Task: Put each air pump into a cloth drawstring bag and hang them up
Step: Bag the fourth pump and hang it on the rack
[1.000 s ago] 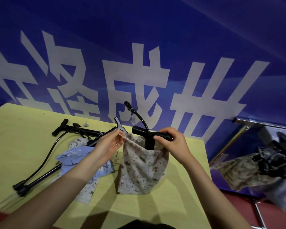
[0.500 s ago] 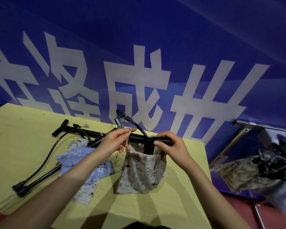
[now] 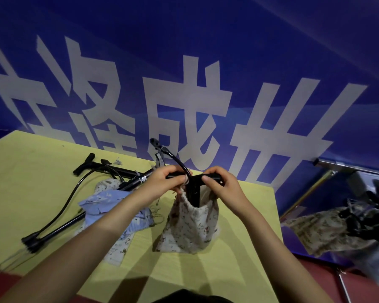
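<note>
Now the left hand point(image 3: 162, 182) has closed in from nine o'clock beside the right hand point(image 3: 222, 184), both pinching the printed drawstring bag point(image 3: 190, 224) tight under the air pump point(image 3: 194, 186) handle, so hanging looks next.

Both forearms bare to the frame edge, no sleeves; left grip point(image 3: 162, 182) and right grip point(image 3: 222, 185) ungloved.

We see a pump point(image 3: 194, 189) standing in a bag point(image 3: 189, 228) on the table point(image 3: 31, 182), spare bags point(image 3: 116, 208) and two pumps point(image 3: 59, 226) to its left, bagged pumps point(image 3: 346, 228) hanging right.
</note>
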Motion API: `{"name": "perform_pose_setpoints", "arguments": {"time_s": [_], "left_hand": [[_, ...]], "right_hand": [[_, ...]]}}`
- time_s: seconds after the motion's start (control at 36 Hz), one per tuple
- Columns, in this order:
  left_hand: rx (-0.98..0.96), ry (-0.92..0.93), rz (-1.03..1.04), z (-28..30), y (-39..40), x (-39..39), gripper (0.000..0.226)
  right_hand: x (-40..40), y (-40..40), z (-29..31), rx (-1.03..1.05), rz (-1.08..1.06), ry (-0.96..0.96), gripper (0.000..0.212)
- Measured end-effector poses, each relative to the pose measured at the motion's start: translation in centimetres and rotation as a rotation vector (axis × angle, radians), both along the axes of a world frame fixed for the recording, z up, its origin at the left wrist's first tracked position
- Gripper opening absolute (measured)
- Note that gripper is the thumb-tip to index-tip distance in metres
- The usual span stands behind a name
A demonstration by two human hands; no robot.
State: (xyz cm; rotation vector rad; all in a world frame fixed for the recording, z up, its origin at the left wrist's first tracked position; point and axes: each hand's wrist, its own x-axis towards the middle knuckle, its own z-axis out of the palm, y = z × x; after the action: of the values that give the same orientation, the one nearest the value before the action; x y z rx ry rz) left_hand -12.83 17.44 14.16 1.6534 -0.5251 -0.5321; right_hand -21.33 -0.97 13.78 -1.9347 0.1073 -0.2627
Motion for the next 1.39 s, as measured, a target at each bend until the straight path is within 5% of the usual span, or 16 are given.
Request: {"name": "perform_pose_setpoints", "arguments": {"time_s": [0.17, 0.31, 0.44, 0.61, 0.86, 0.97, 1.22, 1.31, 1.39], "left_hand": [[0.041, -0.011, 0.14, -0.7, 1.2, 1.5, 0.015], [0.047, -0.006, 0.097, -0.8, 1.3, 1.5, 0.019], [0.017, -0.035, 0.11, -0.7, -0.2, -0.1, 0.019], [-0.023, -0.06, 0.166, -0.7, -1.0, -1.6, 0.022], [-0.082, 0.062, 0.145, -0.3, -2.3, -2.7, 0.036], [-0.156, 0.156, 0.13, -0.5, -2.6, -3.5, 0.043], [-0.095, 0.06, 0.133, -0.4, -3.1, -4.7, 0.041], [-0.058, 0.029, 0.126, -0.2, -3.3, -4.4, 0.042], [-0.052, 0.037, 0.128, -0.2, -3.6, -4.4, 0.042]], "right_hand": [[-0.1, -2.7, 2.2, 0.218, -0.199, -0.08, 0.013], [0.2, -3.2, 4.1, 0.269, -0.125, 0.052, 0.041], [0.6, -1.2, 3.9, -0.017, -0.124, 0.112, 0.059], [-0.1, -0.4, 3.4, -0.526, -0.162, 0.035, 0.047], [-0.5, 0.6, 2.7, -0.769, -0.167, -0.11, 0.036], [-0.7, 1.0, 1.8, -0.652, -0.16, -0.132, 0.036], [-0.6, 0.1, 0.7, 0.235, -0.213, -0.149, 0.05], [-0.7, 0.1, 0.1, 0.239, -0.226, -0.135, 0.052], [-0.6, 0.0, 0.7, -0.121, -0.171, -0.114, 0.048]]}}
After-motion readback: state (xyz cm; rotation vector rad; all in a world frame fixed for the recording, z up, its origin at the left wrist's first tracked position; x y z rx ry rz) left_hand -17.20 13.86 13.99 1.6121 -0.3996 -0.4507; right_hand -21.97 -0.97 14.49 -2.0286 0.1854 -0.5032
